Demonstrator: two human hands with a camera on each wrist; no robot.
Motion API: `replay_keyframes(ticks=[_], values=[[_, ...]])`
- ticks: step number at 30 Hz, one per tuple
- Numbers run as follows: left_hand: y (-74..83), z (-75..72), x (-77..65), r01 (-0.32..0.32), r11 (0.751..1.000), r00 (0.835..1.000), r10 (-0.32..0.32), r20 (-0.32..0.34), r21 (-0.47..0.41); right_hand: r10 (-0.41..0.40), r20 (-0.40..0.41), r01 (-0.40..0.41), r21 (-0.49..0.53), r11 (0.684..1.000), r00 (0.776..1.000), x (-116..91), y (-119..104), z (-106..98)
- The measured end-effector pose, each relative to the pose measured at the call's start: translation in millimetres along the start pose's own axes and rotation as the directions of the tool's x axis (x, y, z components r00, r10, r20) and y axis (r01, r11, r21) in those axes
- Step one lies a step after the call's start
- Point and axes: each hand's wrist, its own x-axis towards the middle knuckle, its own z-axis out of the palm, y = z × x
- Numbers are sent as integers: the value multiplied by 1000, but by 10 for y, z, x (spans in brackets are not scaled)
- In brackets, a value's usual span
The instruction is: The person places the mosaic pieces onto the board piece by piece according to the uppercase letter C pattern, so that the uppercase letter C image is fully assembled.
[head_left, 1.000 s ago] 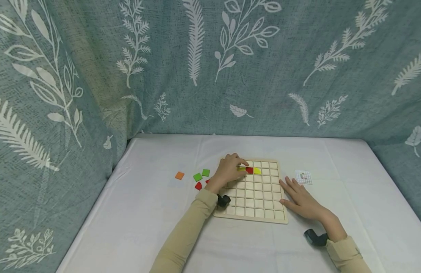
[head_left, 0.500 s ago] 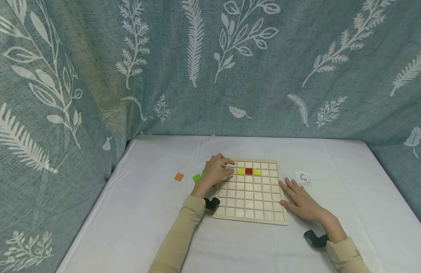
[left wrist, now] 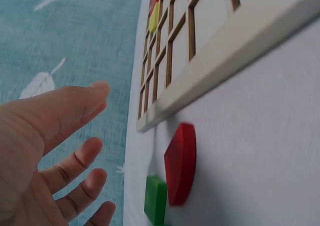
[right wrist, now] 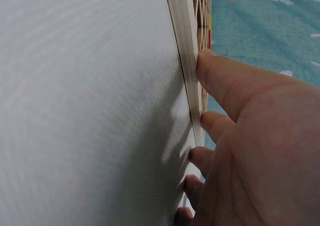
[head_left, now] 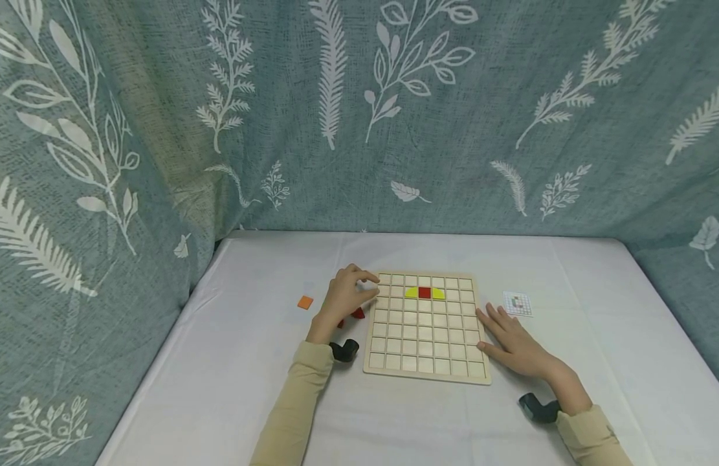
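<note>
A pale wooden grid board (head_left: 426,327) lies on the white table. In one of its upper rows a red square tile (head_left: 424,293) sits between two yellow tiles (head_left: 438,294) with a curved edge. My left hand (head_left: 343,296) hovers by the board's upper left corner, thumb and fingers apart, with nothing between them. Under it, a red tile with a curved side (left wrist: 180,163) and a green tile (left wrist: 155,200) show in the left wrist view. The fingertips of my right hand (head_left: 515,341) rest on the board's right edge, fingers spread.
An orange square tile (head_left: 305,302) lies left of the left hand. To the right of the board is a small card (head_left: 518,303) printed with a grid pattern. A patterned blue-green curtain (head_left: 359,116) hangs behind the table.
My left hand has moved left from the board's upper row to beyond its left edge, uncovering the left yellow tile. It now covers the green tiles in the head view. My right hand stays put.
</note>
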Motion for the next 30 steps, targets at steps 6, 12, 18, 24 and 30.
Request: replay_keyframes(ticks=[6, 12, 18, 24, 30], values=[[-88, -51, -37, 46, 999, 999, -46, -17, 10, 3, 6, -3, 12, 1000, 1000, 3, 11, 16], [-125, -123, -81, 74, 997, 997, -74, -18, 28, 3, 2, -3, 11, 1000, 1000, 2, 20, 29], [-176, -192, -122, 97, 995, 995, -97, -8, 16, -2, 7, 2, 18, 1000, 1000, 8, 28, 23], [-263, -245, -139, 125, 992, 992, -126, 22, 35, 3, 16, -3, 28, 1000, 1000, 4, 20, 5], [-297, -280, -153, 140, 986, 989, -143, 28, 86, 9, 15, -9, 26, 1000, 1000, -15, -26, -31]])
